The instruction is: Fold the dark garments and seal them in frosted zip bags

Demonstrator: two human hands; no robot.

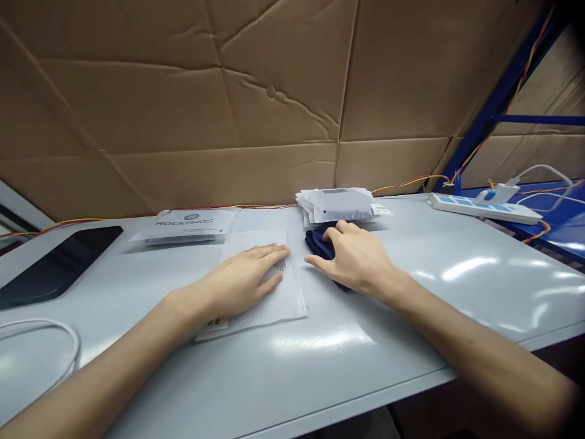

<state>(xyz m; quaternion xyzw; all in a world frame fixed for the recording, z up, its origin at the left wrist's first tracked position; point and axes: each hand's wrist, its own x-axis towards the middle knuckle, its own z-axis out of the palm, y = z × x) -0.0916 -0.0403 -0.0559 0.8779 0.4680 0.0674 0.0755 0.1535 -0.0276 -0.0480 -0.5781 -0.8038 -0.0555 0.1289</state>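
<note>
My left hand [247,274] lies flat, fingers stretched out, on a white translucent zip bag [274,305]. Small print shows near its fingertips, and a label peeks out by the wrist. Over a folded dark navy cloth [317,241] rests my right hand [354,256], with its thumb spread away from the curved fingers. Most of the cloth is hidden beneath that palm, so its exact kind cannot be made out. Just behind it sits a stack of white bags [340,204]. A filled white bag printed ROCKBROS [192,224] is behind my left hand.
A black phone-like slab [59,262] lies on the glossy pale table [365,366] at left, near a white cable [68,332]. To the right is a power strip [484,207] with a plugged-in charger. Brown cardboard [274,122] and thin coloured wires run along the back.
</note>
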